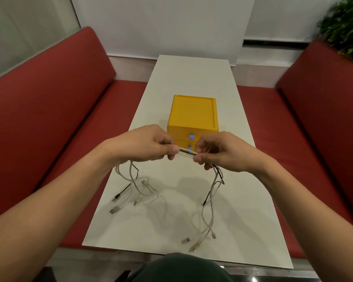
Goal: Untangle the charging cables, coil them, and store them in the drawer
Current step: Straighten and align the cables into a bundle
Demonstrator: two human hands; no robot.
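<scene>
A bundle of white and black charging cables point(187, 154) is stretched between my two hands above the white table point(192, 78). My left hand point(145, 144) pinches one end of the bundle and my right hand point(220, 152) pinches the other. Loose cable ends hang from each hand, with plugs trailing on the table at the left point(118, 202) and right point(200, 239). Behind my hands stands a yellow two-drawer box point(193, 112) with both drawers shut; its blue handles show between my hands.
Red benches flank the table on the left point(49, 110) and the right point(318, 119). A green plant point(346, 27) stands at the far right. My dark green lap point(181, 267) is at the table's near edge.
</scene>
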